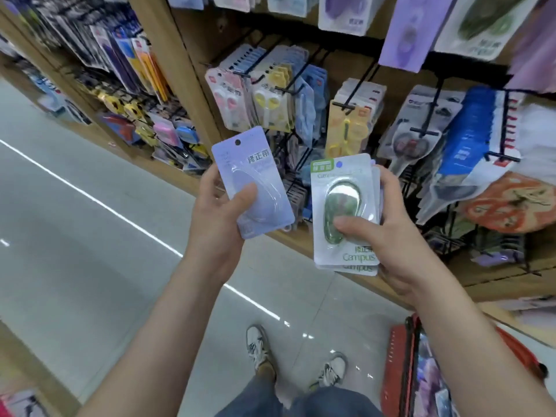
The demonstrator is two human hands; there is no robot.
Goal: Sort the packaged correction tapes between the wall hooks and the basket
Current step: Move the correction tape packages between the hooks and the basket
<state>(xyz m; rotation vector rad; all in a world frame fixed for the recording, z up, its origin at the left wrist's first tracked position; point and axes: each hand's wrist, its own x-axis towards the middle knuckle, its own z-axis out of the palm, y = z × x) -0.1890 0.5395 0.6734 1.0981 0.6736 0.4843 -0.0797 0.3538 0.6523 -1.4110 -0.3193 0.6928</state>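
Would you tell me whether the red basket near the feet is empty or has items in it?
Not empty: blurry purple packages lie inside the red basket.

Pink scissors pk (230, 100), yellow scissors pk (270, 100), wood shelf post (186, 85), grey floor (75, 236)

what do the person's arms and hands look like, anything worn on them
Both forearms are bare up to the frame edge, and no sleeves show. The left hand and right hand have no gloves, and no ring, watch or bracelet is visible. Lower down are blue denim trousers and white-and-tan lace-up trainers.
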